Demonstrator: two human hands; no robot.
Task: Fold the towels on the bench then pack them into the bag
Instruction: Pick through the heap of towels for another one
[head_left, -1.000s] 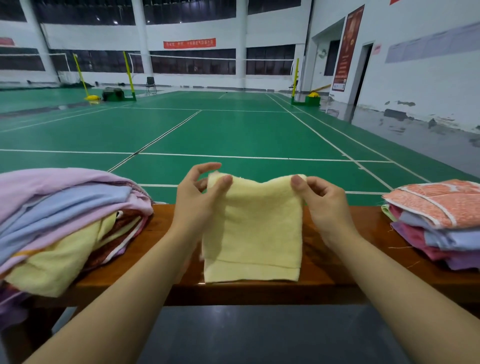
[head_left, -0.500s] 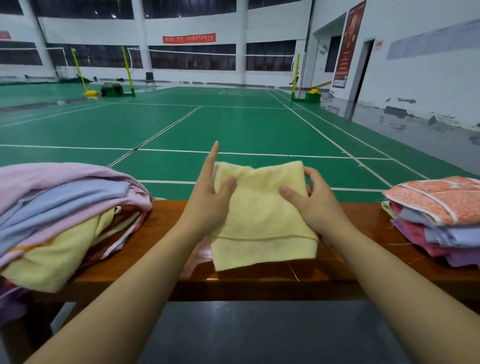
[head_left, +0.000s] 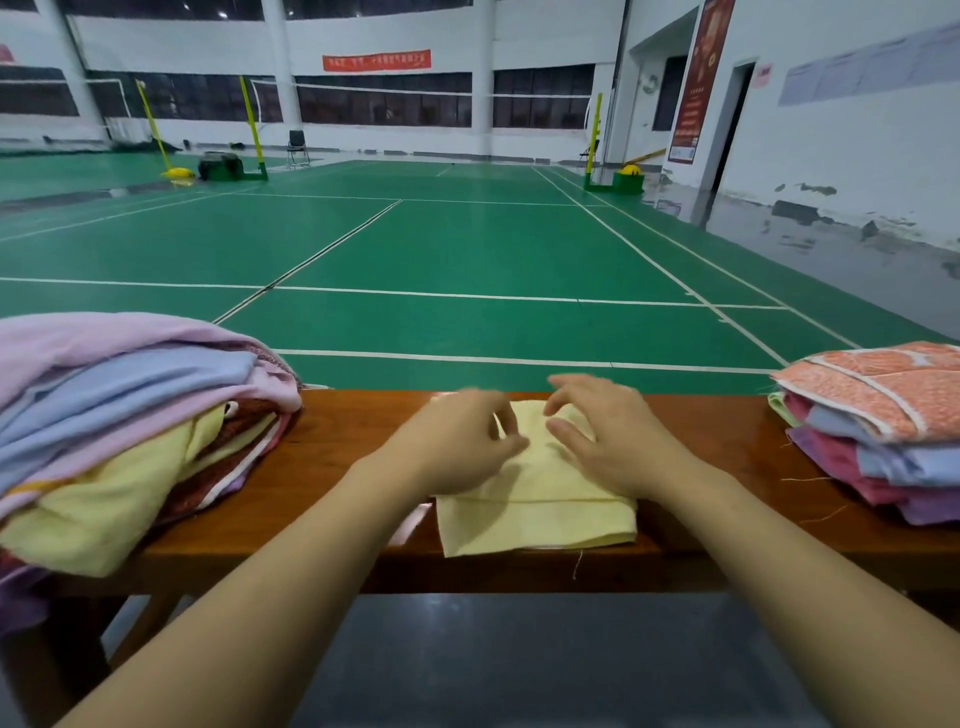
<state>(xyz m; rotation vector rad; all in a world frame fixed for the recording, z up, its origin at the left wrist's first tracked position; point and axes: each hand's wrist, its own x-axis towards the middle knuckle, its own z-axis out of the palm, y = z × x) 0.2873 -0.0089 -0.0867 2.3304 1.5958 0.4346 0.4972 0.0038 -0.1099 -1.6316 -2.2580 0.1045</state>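
**Folded yellow towel flat on bench, both hands over it**

Pale yellow terry towel (head_left: 535, 514), folded into a rough square, lies flat on the glossy brown wooden bench (head_left: 343, 457), at mid-bench; its near edge slightly overhangs the front lip. A loose thread hangs from that edge.

Left hand (head_left: 457, 441): over the towel's left part, fingers loosely curved and spread, blurred; contact with the cloth cannot be told. Nothing gripped.

Right hand (head_left: 608, 436): over the towel's right part, fingers spread and arched, heel of hand at the cloth. Nothing pinched. The hands hide the towel's far half.

Left end of bench: loose heap of unfolded towels (head_left: 119, 415), pink, light blue, yellow and dark red, draping over the front edge. Right end: neat stack of folded towels (head_left: 878, 426), orange patterned one on top, blue, pink and purple below. Both piles well apart from the yellow towel.

Beyond the bench: green badminton court floor (head_left: 467, 249) with white lines, yellow-green net posts, white walls, red banner (head_left: 376, 61).
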